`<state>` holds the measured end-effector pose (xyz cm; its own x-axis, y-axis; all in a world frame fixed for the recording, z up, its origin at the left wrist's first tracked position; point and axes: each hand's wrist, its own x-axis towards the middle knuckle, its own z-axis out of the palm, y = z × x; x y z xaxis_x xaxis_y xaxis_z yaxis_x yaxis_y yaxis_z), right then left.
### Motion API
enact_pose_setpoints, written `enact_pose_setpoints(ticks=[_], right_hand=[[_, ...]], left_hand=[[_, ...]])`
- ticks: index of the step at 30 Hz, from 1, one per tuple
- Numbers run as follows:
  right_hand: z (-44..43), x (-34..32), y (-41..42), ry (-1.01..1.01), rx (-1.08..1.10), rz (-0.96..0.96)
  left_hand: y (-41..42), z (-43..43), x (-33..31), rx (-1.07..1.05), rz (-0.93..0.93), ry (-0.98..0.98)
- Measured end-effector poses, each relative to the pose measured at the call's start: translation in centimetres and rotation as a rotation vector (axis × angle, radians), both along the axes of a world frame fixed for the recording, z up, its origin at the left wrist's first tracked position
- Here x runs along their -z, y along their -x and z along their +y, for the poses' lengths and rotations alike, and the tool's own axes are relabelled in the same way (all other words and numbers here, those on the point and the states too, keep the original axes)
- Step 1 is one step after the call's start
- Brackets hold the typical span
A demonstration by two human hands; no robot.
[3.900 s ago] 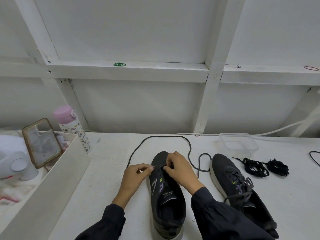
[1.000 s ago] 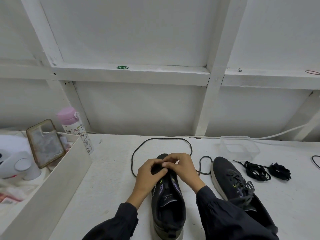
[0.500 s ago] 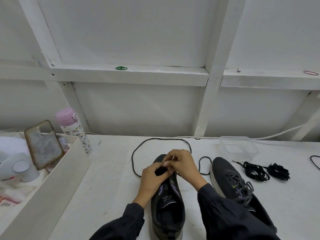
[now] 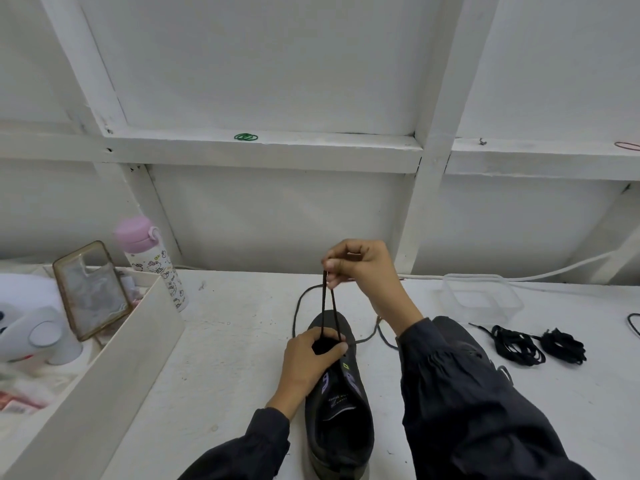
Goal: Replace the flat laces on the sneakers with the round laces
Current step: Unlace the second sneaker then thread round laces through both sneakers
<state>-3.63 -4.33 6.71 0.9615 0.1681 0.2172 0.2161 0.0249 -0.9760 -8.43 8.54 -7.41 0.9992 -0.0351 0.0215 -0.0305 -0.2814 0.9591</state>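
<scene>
**On the desk, near edge: lace drawn up in two strands from the front eyelets**

Near sneaker (image 4: pixel 341 420) sits toe-away on the desk (image 4: pixel 225 358), throat open, tongue showing. Left hand (image 4: pixel 308 362) grips it at the front eyelet rows, fingers (image 4: pixel 337 348) curled round the upper. Lace (image 4: pixel 327 306) runs as two taut strands from between those fingers straight up to the right hand (image 4: pixel 363 268), raised above the toe and pinching both strands together. The rest of the lace lies slack on the desk past the toe.

Handling, my read:
- Lace is light and limp, likely stiff only at the tips. Take it near a tip to thread, near the eyelet to pull.
- Sneaker is light and could lift or slide under an upward pull, so hold it down at the eyelets.

Further out: second sneaker (image 4: pixel 450 329), mostly behind the right sleeve, then two black lace bundles (image 4: pixel 519 344) and a clear container (image 4: pixel 481 299). Can't tell flat from round at this range.
</scene>
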Motion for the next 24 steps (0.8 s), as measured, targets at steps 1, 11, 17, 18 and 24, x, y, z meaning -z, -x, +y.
enact_pose_setpoints(ticks=[1, 11, 17, 18, 24], right_hand=[[0.3, 0.2, -0.3, -0.033, 0.015, 0.010], [-1.9, 3.9, -0.9, 0.070, 0.135, 0.164], [-3.7, 6.7, 0.9, 0.606, -0.029, 0.403], [-3.3, 6.9, 1.3, 0.581, -0.059, 0.380], [-1.1, 7.6, 1.4, 0.539, 0.158, 0.121]], left_hand=[[-0.1, 0.1, -0.1, 0.006, 0.003, -0.005], [-1.1, 0.1, -1.6, 0.101, 0.090, 0.127], [-1.5, -0.2, -1.9, 0.153, 0.079, 0.081], [-1.6, -0.3, -1.9, 0.161, 0.080, 0.078], [-1.7, -0.3, -1.8, 0.140, 0.085, 0.088]])
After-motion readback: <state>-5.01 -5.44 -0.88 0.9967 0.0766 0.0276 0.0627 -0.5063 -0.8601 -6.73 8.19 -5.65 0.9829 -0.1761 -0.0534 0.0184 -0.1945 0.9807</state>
